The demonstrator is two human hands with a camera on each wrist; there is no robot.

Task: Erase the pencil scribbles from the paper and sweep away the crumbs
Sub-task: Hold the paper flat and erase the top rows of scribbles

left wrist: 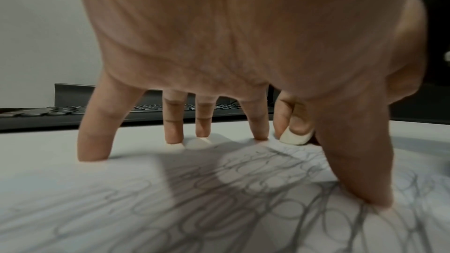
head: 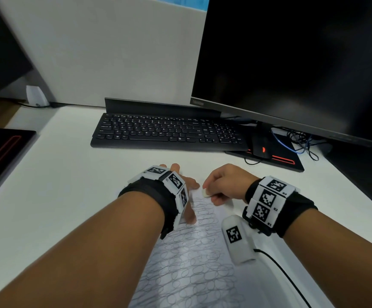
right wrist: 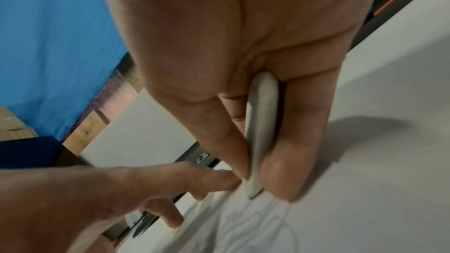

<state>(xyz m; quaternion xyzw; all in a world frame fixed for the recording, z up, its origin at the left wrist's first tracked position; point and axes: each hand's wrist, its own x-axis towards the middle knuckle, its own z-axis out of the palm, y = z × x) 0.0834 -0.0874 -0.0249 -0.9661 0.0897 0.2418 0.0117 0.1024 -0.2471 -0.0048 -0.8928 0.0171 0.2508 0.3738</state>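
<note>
On scribbled paper [head: 194, 263], left hand [left wrist: 219, 45] presses flat; right hand [head: 227, 185] pinches eraser [head: 205, 193].

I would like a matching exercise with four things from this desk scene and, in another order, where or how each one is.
Things:
1. eraser
2. left hand
3. keyboard
4. mouse

Places or states:
A. lies on a black pad under the monitor
B. pinched in the right hand
C. fingers spread, pressing on the paper
D. beyond the paper, in front of the grey partition

Pairs: 1-B, 2-C, 3-D, 4-A
</note>
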